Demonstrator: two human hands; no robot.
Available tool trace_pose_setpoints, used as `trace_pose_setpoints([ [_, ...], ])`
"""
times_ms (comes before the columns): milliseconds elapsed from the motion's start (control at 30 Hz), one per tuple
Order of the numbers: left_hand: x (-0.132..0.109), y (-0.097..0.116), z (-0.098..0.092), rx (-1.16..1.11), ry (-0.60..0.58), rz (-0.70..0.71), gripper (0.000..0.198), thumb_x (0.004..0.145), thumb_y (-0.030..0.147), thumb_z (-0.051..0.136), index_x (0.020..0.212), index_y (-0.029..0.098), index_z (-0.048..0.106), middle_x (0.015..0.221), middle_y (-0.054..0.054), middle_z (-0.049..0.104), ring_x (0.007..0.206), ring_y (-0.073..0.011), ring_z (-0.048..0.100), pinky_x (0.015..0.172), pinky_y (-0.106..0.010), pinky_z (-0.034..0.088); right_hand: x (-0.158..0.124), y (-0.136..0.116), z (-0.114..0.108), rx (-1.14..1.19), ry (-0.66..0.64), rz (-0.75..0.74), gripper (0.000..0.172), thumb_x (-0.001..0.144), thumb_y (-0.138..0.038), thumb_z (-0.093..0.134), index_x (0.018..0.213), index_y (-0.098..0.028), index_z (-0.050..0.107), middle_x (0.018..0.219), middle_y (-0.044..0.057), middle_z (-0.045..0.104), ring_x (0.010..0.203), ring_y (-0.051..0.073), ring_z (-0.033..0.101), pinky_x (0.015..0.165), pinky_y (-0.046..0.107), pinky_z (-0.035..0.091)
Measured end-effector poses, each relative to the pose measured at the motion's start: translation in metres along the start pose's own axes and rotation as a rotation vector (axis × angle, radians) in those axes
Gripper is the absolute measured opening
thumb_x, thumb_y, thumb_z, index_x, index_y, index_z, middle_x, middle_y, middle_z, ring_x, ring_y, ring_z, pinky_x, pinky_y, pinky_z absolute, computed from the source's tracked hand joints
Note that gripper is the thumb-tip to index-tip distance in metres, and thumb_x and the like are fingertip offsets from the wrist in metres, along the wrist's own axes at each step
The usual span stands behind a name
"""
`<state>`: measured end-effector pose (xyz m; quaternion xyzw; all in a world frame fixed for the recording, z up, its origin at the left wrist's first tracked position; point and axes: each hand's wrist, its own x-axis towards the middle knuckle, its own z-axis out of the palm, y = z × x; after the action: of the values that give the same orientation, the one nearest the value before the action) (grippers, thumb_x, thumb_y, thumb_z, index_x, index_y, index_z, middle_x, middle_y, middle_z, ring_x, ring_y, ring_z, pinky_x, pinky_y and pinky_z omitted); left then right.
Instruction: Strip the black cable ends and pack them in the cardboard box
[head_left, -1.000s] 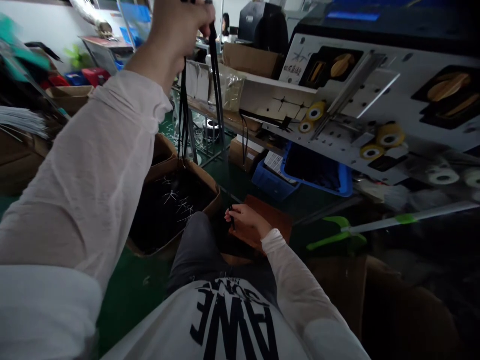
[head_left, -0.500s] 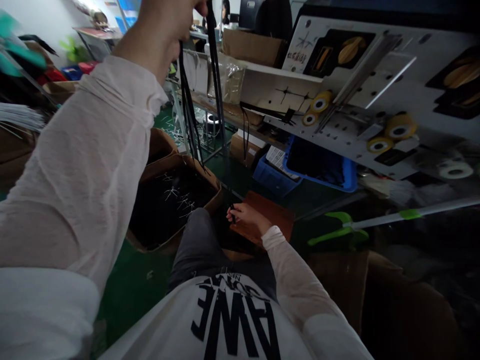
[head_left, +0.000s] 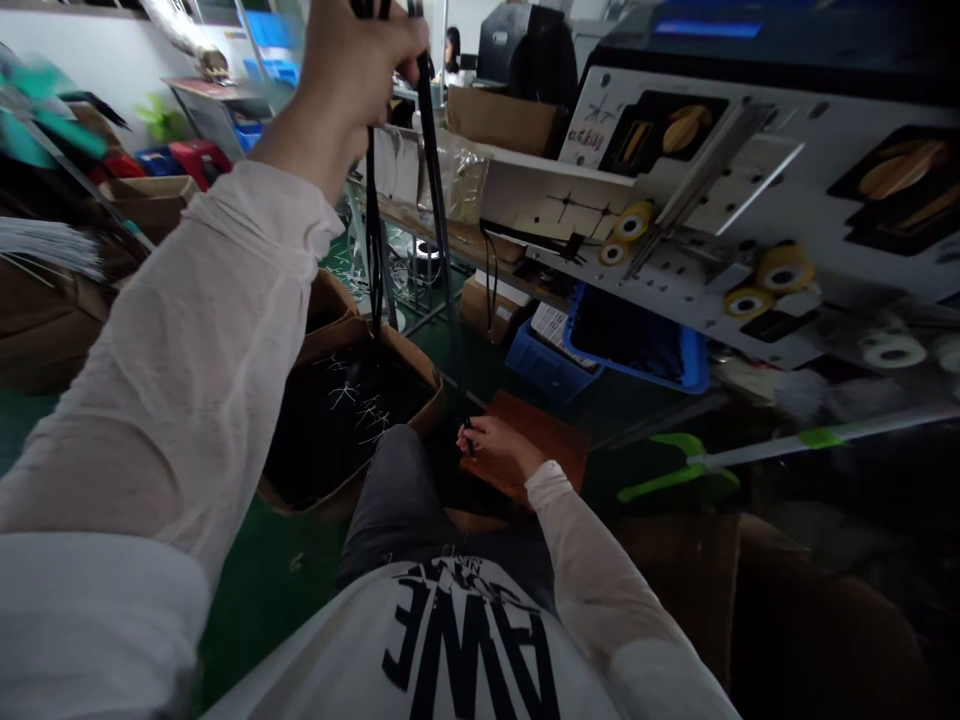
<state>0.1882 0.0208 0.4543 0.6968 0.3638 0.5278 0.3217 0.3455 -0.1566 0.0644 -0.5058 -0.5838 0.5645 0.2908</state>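
My left hand (head_left: 364,75) is raised high at the top of the view, its fingers closed around black cables (head_left: 373,230). Loops of these cables dangle below the wrist. One longer strand (head_left: 435,170) runs down from the left hand towards my right hand (head_left: 495,443), fading into the dark on the way. Low in front of my knees, the right hand pinches a short black piece of cable (head_left: 469,438). Behind that hand lies a reddish-brown board (head_left: 555,440). By my left knee stands a cardboard box (head_left: 431,400) of dark bundles with white twist ties.
A machine with a white panel (head_left: 675,230) and yellow rollers stands at right. Under it are blue bins (head_left: 551,365). A green-ended pole (head_left: 757,450) crosses from the right. Another cardboard box (head_left: 675,580) is at lower right. A person (head_left: 451,55) sits far back.
My left hand sits slightly lower and farther right in view, showing more of its fingers. The dangling loops hang straighter. My right hand keeps nearly the same place, still pinching the cable.
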Motion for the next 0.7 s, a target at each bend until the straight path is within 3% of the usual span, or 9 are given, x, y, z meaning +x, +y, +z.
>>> trace_pose_setpoints([
  [67,-0.001,-0.004,0.000,0.043,0.051,0.105,0.039,0.079,0.021,0.057,0.103,-0.008,0.052,0.070,0.001,0.058,0.051,0.0035,0.047,0.060,-0.014,0.027,-0.002,0.003,0.001,-0.026,0.013,-0.009,0.022,0.084,-0.033,0.050,0.085,-0.015,0.063,0.076,0.004,0.067,0.066,0.013,0.061,0.058,0.022,0.047],
  [200,-0.014,-0.006,0.005,-0.107,0.044,0.036,0.017,0.078,0.021,0.066,0.076,0.008,0.056,0.053,0.006,0.050,0.041,0.0015,0.033,0.044,-0.014,0.023,-0.005,0.009,-0.003,-0.134,0.044,-0.054,0.022,0.081,-0.034,0.053,0.073,-0.017,0.064,0.071,0.005,0.067,0.066,0.018,0.063,0.064,0.030,0.050],
  [267,-0.023,-0.008,0.010,-0.161,0.012,0.034,0.020,0.078,0.023,0.067,0.067,0.012,0.054,0.050,0.005,0.049,0.040,-0.0013,0.029,0.041,-0.019,0.021,-0.002,0.007,-0.010,-0.176,0.071,-0.088,0.018,0.077,-0.033,0.058,0.080,-0.018,0.066,0.081,0.007,0.070,0.078,0.022,0.066,0.074,0.036,0.052],
  [333,-0.031,-0.008,0.013,-0.238,-0.030,0.032,0.022,0.076,0.024,0.069,0.063,0.015,0.054,0.050,0.003,0.050,0.040,-0.0031,0.029,0.040,-0.022,0.020,0.002,-0.006,-0.020,-0.167,0.138,-0.138,0.030,0.075,-0.033,0.063,0.101,-0.019,0.064,0.102,0.011,0.068,0.097,0.025,0.064,0.085,0.041,0.050],
  [400,-0.040,-0.007,0.016,-0.313,-0.069,0.028,0.022,0.072,0.024,0.072,0.060,0.016,0.055,0.052,0.003,0.051,0.040,-0.0040,0.031,0.041,-0.023,0.021,0.003,-0.036,-0.030,-0.128,0.246,-0.230,0.050,0.075,-0.037,0.065,0.121,-0.020,0.053,0.118,0.013,0.062,0.110,0.026,0.058,0.093,0.044,0.046],
  [467,-0.051,-0.006,0.019,-0.353,-0.111,0.034,0.022,0.070,0.026,0.073,0.059,0.016,0.057,0.053,0.002,0.052,0.040,-0.0043,0.034,0.041,-0.023,0.023,0.002,-0.081,-0.038,-0.096,0.376,-0.379,0.057,0.079,-0.041,0.062,0.130,-0.022,0.045,0.125,0.013,0.057,0.116,0.024,0.054,0.097,0.044,0.044],
  [600,-0.071,-0.002,0.025,-0.373,-0.205,0.048,0.018,0.071,0.027,0.071,0.062,0.016,0.060,0.054,0.002,0.052,0.039,-0.0037,0.032,0.041,-0.023,0.021,-0.008,-0.183,-0.042,-0.057,0.592,-0.731,0.047,0.087,-0.045,0.053,0.128,-0.023,0.044,0.126,0.011,0.055,0.116,0.019,0.053,0.098,0.037,0.044],
  [700,-0.083,-0.002,0.027,-0.377,-0.263,0.044,0.019,0.071,0.030,0.070,0.063,0.016,0.060,0.054,0.002,0.052,0.038,-0.0033,0.030,0.039,-0.023,0.017,-0.015,-0.237,-0.038,-0.037,0.688,-0.828,0.041,0.089,-0.045,0.050,0.122,-0.022,0.047,0.114,0.010,0.061,0.100,0.018,0.061,0.087,0.032,0.049],
])
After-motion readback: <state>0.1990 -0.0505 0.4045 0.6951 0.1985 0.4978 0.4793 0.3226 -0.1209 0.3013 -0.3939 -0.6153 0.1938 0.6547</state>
